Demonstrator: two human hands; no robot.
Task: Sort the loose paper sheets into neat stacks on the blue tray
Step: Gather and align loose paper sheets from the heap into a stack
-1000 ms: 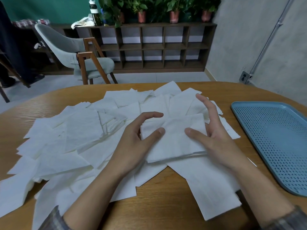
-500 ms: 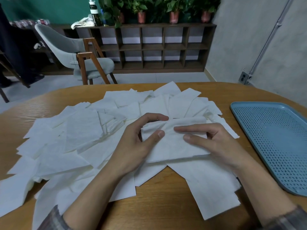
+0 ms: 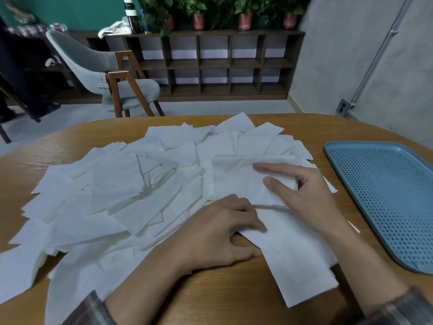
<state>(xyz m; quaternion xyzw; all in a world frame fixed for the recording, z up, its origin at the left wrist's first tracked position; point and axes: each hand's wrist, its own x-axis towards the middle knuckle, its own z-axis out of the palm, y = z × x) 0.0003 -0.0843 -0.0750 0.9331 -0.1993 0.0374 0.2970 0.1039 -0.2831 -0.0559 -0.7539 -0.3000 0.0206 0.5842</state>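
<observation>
White paper across a wooden tabletop: loose sheets fanned and overlapping from the left side to the middle, mostly flat, none squared up. Off to the right, well apart from the heap, a blue tray, perforated. Every sheet in view on the tabletop, so, by the look of it, sorting barely begun. Beyond the tabletop, a grey chair and a dark shelf.

Head view, the only one. Right hand at the right end of the heap, gripping a small stack by its right edge: thumb and first finger laid on top, fingers narrow, a corner of paper tucked between them. Rest of that hand hidden. Near edge of the stack raised a little off the paper below.

Left hand palm down just in front, fingers curled onto the left corner of a long sheet running toward the near edge of the tabletop, thumb against that corner from below. Looks like a pinch rather than a flat press.

Step in hand, as judged: adding the long sheet to the small stack. To do it well:
- Lift the corner cleanly, taking one sheet only.
- Lay it onto the stack with edges matched.
- Keep the right-hand grip firm but light, thin paper being quick to crease and slip.
- Tap the edges square on the tabletop before carrying anything across to the tray.
</observation>
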